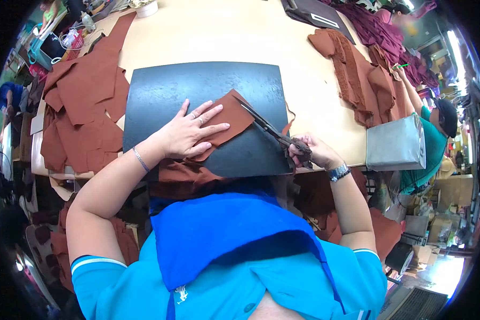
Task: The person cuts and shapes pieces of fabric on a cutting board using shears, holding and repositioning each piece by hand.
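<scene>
A piece of reddish-brown fabric or leather (232, 114) lies on a black board (160, 88) in front of me. My left hand (194, 129) rests flat on its left part, fingers spread, pressing it against the board. My right hand (312, 151) is wrapped round the handles of a pair of scissors (266, 125), which look bound in dark cloth. The long blades reach up and left to the piece's upper right edge. A thin brown strip (289, 120) curls beside the blades. More brown material (189, 175) hangs over the board's front edge below my left hand.
Brown cut pieces (88, 96) are heaped at the left of the pale table (208, 37). Further brown pieces (357, 80) lie at the right, near a grey metal box (394, 148). A person in green (429, 144) sits beyond it. Maroon cloth (373, 32) lies at the back right.
</scene>
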Available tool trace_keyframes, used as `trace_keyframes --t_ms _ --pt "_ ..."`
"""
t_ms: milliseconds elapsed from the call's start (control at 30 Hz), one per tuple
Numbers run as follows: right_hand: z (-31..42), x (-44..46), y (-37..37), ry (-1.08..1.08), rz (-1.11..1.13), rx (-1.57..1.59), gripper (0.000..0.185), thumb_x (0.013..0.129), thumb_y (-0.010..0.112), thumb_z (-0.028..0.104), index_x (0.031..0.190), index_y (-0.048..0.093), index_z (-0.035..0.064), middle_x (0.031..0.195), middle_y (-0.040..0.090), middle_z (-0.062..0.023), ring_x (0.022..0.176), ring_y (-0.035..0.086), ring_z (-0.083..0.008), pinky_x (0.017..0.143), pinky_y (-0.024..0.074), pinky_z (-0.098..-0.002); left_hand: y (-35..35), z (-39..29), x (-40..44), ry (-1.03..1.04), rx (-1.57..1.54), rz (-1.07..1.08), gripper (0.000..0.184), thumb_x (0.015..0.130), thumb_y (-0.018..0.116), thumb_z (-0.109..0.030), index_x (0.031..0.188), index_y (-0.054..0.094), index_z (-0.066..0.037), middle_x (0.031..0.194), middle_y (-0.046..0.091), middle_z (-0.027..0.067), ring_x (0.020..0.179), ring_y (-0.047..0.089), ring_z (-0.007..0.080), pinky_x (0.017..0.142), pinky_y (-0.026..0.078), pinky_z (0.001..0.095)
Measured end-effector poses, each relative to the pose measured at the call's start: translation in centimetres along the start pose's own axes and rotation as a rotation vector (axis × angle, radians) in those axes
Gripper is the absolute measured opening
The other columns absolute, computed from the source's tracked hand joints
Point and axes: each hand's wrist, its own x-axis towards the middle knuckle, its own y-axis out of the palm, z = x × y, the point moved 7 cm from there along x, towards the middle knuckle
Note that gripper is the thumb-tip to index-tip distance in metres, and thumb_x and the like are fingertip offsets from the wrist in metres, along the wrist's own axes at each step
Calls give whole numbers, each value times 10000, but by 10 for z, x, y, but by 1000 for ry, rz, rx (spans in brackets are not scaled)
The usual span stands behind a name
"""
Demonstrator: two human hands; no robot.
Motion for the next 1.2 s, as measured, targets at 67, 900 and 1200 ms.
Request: trace_keyframes --t_ms 67,900,1200 --pt "5 -1 2 -15 49 -38 222 877 677 273 788 615 80 658 591 28 550 565 -59 495 439 -201 -1 0 -1 -4 2 -1 568 918 395 -457 1457 356 -283 1585 121 107 1444 136 358 1055 153 703" --pt "12 13 -1 -21 84 -92 215 875 683 262 789 619 75 636 589 10 544 570 -63 472 435 -200 0 0 -1 -4 10 -32 543 932 386 -461 1454 342 -320 1576 157 95 1450 133 335 1060 160 704" --pt "24 23 -3 -25 53 -181 199 862 695 233 808 625 55 654 598 -2 547 576 -69 480 445 -205 1 0 -1 2 27 -36 540 936 395 -458 1455 338 -325 1574 162 95 1446 146 333 1066 158 698"
